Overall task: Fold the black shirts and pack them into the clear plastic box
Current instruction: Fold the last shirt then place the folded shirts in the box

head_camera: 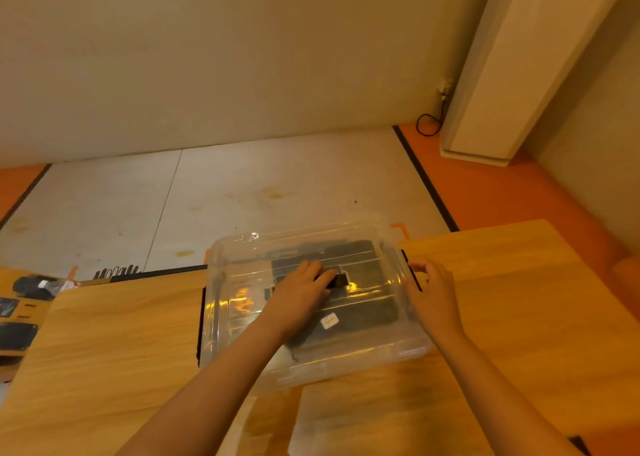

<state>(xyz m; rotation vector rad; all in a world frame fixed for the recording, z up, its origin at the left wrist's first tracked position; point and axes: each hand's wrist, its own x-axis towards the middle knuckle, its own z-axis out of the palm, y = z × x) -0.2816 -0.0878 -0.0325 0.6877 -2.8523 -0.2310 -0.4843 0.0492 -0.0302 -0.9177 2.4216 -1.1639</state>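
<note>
The clear plastic box [221, 320] stands on the wooden table [121, 351] with its clear lid on. Folded black shirts [367, 317] with a small white tag show through the lid. My left hand [301, 292] lies flat on top of the lid, thumb beside the black handle [341, 280] at its centre. My right hand [433, 289] is at the box's right side, fingers curled round the black latch [406, 258]. A second black latch [201, 324] runs along the left side.
Dark packaged items [31, 289] lie on a board at the far left edge. A black comb-like object [117, 272] sits behind the table's far edge. A tall white unit [502, 74] and a black cable [427, 124] stand on the floor at the back right.
</note>
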